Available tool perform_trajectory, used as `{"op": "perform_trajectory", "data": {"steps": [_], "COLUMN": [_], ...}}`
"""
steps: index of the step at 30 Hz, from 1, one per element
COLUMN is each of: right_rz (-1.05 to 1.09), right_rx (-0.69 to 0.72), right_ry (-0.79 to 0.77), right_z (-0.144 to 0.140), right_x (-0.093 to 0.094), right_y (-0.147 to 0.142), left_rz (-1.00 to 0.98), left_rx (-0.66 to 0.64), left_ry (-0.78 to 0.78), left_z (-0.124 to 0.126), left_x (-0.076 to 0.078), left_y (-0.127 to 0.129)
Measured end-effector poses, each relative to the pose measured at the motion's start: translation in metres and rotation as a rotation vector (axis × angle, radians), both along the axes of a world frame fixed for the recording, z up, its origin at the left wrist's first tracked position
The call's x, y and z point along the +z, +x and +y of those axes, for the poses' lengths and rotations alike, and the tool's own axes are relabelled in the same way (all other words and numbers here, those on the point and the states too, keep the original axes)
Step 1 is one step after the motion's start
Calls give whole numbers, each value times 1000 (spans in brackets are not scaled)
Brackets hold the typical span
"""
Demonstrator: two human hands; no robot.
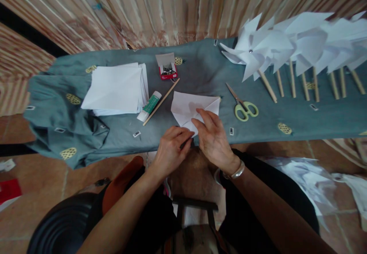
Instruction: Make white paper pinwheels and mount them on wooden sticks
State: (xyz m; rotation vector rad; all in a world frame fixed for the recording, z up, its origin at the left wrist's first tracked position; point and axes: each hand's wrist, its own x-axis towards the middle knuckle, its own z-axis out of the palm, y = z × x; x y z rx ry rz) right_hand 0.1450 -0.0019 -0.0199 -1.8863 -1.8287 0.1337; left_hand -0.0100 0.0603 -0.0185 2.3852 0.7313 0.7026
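Note:
A white sheet of paper (183,106) with diagonal folds lies near the table's front edge. My left hand (173,147) pinches its near corner between closed fingers. My right hand (212,137) is bent over the paper's right part, its thumb and fingers closed on a folded flap. Green-handled scissors (242,106) lie to the right of the paper, blades partly apart. On the left are a thin wooden stick (161,102) and a green-and-white glue stick (149,105). Behind them stands an open red box (168,75) of small metal pins.
A stack of white paper (114,89) sits on the left of the green cloth (200,62). Several white paper pinwheels (266,47) on sticks lie along the back right. Paper scraps in a clear bag (306,181) are on the floor. A black stool (63,227) stands lower left.

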Motion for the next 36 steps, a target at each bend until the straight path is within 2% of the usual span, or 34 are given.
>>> {"op": "perform_trajectory", "data": {"steps": [9, 17, 22, 29, 33, 36], "right_rz": [5, -149, -63, 201, 121, 72], "right_rx": [-3, 5, -1, -36, -193, -199], "right_ry": [-62, -49, -31, 98, 93, 42], "right_z": [2, -2, -5, -4, 7, 17], "right_x": [1, -3, -8, 0, 2, -2], "right_y": [-2, -5, -7, 21, 43, 52], "left_rz": [-9, 27, 41, 68, 67, 83], "left_rx": [-11, -2, 2, 4, -8, -18], "left_ry": [0, -13, -23, -21, 13, 10], "left_z": [0, 0, -1, -1, -1, -1], "left_x": [0, 0, 1, 3, 4, 5], "left_y": [0, 0, 1, 1, 0, 0]}}
